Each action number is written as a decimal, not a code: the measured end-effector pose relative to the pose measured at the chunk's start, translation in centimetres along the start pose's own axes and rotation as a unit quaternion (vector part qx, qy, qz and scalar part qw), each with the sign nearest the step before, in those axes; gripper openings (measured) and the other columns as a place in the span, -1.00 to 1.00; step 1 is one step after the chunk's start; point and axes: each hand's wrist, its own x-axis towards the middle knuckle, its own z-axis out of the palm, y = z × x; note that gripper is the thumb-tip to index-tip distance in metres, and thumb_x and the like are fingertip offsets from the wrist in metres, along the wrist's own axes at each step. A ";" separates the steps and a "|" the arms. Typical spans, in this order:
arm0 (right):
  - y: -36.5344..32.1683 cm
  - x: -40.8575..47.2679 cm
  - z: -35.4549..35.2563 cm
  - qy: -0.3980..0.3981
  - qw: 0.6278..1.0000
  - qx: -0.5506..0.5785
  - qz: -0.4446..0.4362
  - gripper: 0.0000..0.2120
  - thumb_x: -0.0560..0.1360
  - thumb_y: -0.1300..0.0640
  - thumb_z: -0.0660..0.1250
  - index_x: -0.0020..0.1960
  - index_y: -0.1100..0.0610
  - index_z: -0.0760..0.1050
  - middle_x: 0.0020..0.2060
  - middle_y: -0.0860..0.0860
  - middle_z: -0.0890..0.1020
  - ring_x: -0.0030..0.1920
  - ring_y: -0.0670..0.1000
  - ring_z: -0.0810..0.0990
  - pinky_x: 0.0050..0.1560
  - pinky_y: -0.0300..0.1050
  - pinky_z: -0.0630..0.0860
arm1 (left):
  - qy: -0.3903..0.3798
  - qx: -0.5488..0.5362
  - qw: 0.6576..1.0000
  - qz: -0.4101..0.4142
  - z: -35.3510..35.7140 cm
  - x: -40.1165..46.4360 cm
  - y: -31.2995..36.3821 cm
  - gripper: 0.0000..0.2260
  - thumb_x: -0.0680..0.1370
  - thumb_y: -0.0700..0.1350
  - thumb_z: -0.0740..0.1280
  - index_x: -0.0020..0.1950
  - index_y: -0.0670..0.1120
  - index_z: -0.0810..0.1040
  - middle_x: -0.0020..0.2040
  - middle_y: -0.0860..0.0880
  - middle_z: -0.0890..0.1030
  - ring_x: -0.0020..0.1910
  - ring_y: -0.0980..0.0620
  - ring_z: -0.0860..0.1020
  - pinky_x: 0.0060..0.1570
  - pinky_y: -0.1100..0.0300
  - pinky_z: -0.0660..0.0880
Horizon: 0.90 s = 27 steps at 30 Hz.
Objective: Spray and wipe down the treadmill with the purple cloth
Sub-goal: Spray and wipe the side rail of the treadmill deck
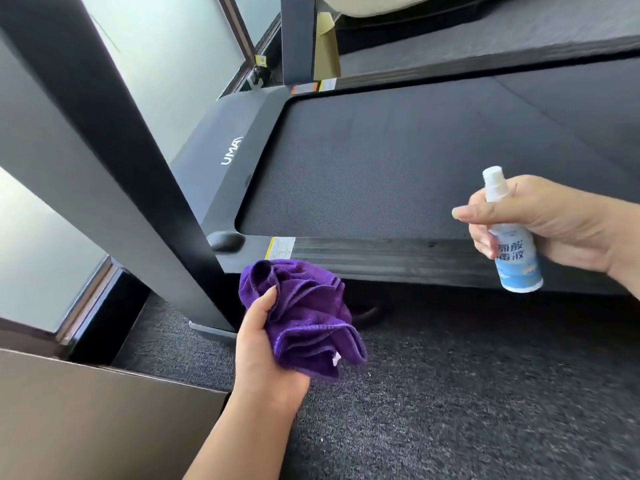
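Left hand [268, 344] grips the bunched cloth [304, 317] beside the treadmill [398, 161] rail. Right hand [540, 223] fingers wrap the bottle [512, 237] above the belt. No wet patches show; spraying and wiping seem still ahead.

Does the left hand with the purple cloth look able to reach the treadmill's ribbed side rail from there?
Probably yes. The left hand grips the bunched purple cloth just below the black ribbed side rail, with nothing between them.

both forearms bare, no sleeves; left hand [266, 344], right hand [540, 223] ungloved, ringless.
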 end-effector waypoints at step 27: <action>0.2 -1.5 -2.2 0.019 0.992 0.125 -0.016 -0.67 0.48 0.15 0.41 -0.38 0.15 0.35 -0.43 0.14 0.42 -0.41 0.07 0.41 -0.30 -0.11 0.45 | 0.172 0.794 0.536 0.228 -0.1 17.9 6.0 -0.50 0.58 -0.10 0.26 0.53 -0.10 0.32 0.66 -0.10 0.14 0.66 -0.14 -0.02 0.58 -0.23 0.04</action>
